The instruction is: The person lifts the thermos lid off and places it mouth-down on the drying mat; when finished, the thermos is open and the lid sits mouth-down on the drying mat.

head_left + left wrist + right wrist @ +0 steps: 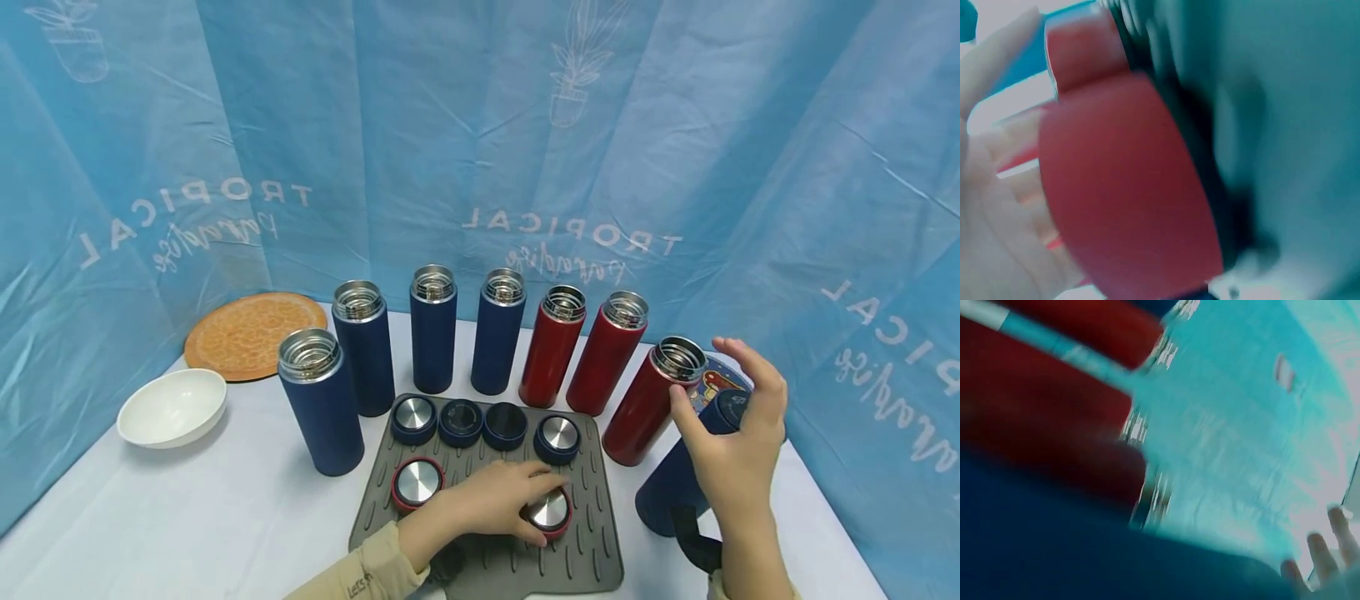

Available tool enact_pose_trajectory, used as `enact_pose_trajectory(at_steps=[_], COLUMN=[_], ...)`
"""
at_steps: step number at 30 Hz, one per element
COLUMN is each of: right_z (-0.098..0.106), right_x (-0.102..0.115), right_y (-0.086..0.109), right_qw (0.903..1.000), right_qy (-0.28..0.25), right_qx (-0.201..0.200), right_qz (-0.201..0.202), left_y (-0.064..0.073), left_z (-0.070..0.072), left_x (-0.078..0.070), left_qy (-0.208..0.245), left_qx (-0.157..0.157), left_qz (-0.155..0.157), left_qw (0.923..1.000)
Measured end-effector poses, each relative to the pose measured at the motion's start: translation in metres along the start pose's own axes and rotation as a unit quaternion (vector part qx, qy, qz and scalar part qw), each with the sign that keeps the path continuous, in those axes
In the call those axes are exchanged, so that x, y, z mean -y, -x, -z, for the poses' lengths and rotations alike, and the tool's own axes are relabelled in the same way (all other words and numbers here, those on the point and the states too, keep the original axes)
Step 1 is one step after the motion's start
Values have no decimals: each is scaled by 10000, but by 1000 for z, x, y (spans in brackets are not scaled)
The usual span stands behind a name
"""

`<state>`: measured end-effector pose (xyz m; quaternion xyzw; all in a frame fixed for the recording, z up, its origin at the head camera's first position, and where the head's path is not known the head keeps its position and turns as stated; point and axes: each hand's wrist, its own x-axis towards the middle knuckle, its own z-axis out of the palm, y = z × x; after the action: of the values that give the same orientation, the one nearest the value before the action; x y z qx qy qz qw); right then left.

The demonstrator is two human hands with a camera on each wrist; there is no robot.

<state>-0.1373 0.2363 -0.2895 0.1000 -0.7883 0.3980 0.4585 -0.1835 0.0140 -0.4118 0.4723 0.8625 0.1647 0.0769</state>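
In the head view my left hand [498, 500] reaches across the mat, thumb and fingers spread around a red-rimmed bottle lid [551, 510] with a silver top. The left wrist view shows a gap between the thumb and that lid [1088, 53]; a second red lid [1129, 187], nearer the wrist, hides part of the fingers. My right hand [738, 442] is beside a capped dark blue bottle [667, 492], thumb and fingers held wide apart. Left of it stands an uncapped red bottle [637, 412]. In the right wrist view the spread fingers [1322, 553] show past the blurred blue bottle [1085, 556].
A grey ridged mat [592, 550] bears several blue lids [461, 422] and the other red lid [417, 483]. Uncapped blue bottles [433, 333] and red bottles [551, 354] stand behind it in an arc. A white bowl [172, 408] and an orange round mat [251, 333] lie left.
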Motion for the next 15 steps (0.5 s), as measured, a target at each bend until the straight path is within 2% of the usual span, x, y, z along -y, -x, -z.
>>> enact_pose_trajectory(at_steps=[3, 6, 11, 15], right_z=[16, 30, 49, 57], right_x=[-8, -19, -38, -58], right_y=[-3, -6, -7, -5], right_qw=[9958, 9885, 9816, 9764], right_qy=[378, 589, 661, 463], right_qx=[771, 1306, 1700, 1932], right_qz=[-305, -491, -560, -844], left_y=[6, 13, 22, 27], left_z=[5, 12, 20, 23], left_x=[5, 11, 17, 20], left_qy=[264, 349, 397, 522], left_qx=[-40, -50, -89, -178], left_qz=[38, 227, 535, 653], left_qw=[9996, 9991, 9977, 9963])
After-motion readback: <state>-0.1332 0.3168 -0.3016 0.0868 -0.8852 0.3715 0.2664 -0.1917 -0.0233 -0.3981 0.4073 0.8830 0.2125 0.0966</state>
